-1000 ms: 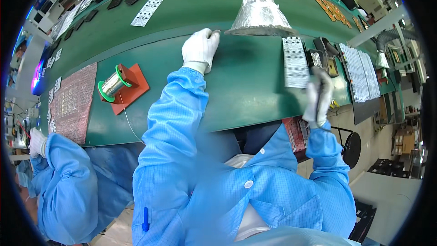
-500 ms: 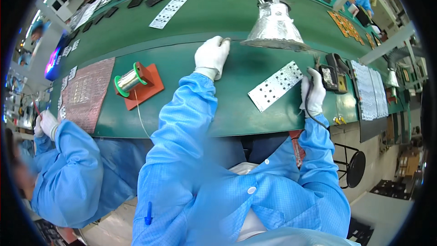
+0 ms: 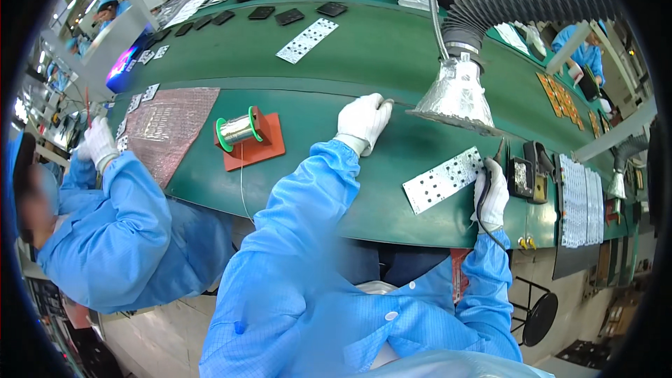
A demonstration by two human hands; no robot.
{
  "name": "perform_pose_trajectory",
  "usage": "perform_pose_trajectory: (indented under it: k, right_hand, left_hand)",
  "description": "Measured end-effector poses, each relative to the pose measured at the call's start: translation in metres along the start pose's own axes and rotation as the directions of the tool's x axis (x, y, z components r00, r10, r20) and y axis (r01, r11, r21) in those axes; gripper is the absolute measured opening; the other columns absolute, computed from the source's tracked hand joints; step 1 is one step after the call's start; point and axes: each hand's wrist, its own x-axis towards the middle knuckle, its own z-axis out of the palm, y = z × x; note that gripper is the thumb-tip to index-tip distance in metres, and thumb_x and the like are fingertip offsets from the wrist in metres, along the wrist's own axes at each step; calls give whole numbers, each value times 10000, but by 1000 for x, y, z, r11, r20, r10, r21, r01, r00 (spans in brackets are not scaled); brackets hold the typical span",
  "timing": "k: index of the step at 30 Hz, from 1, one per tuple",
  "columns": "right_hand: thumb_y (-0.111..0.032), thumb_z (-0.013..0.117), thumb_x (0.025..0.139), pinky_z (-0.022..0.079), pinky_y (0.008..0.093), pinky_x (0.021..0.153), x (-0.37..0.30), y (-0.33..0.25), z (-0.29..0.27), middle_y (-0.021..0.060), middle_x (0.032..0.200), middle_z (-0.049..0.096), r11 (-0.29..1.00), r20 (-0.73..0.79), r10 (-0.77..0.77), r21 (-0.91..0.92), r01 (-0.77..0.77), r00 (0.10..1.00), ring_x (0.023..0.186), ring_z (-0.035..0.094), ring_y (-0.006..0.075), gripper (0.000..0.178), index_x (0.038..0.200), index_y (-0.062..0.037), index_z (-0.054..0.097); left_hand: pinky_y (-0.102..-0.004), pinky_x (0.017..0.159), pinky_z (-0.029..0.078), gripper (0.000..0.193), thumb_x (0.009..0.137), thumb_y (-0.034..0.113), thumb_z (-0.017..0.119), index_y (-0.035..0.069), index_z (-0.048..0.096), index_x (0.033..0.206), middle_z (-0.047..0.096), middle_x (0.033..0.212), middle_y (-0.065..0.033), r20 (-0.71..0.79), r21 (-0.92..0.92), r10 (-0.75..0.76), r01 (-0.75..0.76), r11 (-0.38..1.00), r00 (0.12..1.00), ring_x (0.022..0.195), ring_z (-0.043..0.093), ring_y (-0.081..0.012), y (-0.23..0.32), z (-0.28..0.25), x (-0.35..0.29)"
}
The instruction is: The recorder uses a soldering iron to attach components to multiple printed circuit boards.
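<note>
My right hand [image 3: 492, 197], in a white glove, is closed round a soldering iron [image 3: 500, 148], its tip pointing up and away from me. The iron's dark cable runs down over my wrist. Just left of this hand lies a white circuit board [image 3: 443, 180] with dark square parts, slanted on the green bench. My left hand [image 3: 364, 123], gloved too, rests with curled fingers near the bench's far strip. Whatever may be between those fingers is hidden. Left of it a solder wire reel [image 3: 238, 129] with green rims sits on a red stand [image 3: 269, 147].
A silver fume hood [image 3: 458, 94] hangs above the board. Beside my right hand is an iron holder [image 3: 530, 171]; stacked white boards [image 3: 581, 199] lie farther right. Pink bubble wrap [image 3: 171, 126] and a co-worker's gloved hands [image 3: 99, 141] are at left. Another board [image 3: 306, 40] lies beyond.
The view has tilted up, so the bench things appear lower and farther right. Both my hands keep nearly the same places over the bench. The co-worker's hand at left has lifted slightly.
</note>
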Motion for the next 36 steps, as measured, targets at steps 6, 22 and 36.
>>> perform_pose_trajectory:
  k: [6,22,36]
  right_hand:
    - [119,507,922,457,308,993,-13,24,22,119,1202,595,937,111,182,282,-206,977,1113,568,200,408,1308,-12,527]
    - [-158,576,969,509,386,926,-16,8,-4,190,1205,664,979,144,157,110,-174,977,1108,658,284,360,1317,-80,530]
    - [-71,547,974,493,354,955,-15,-44,-26,181,1197,655,956,165,224,154,-249,961,1119,644,252,332,1301,-21,524]
  left_hand:
    - [-453,828,504,345,931,395,497,95,666,947,680,953,-143,-69,-48,70,-73,996,995,945,634,-359,-2,-1,-1]
    - [-448,766,531,350,943,387,514,78,673,903,694,883,-151,-39,-1,48,-48,999,998,851,671,-339,-1,-9,-12]
    - [-442,761,535,333,953,362,519,75,660,860,695,857,-145,-43,6,73,-73,997,996,856,667,-343,-2,-54,-32]
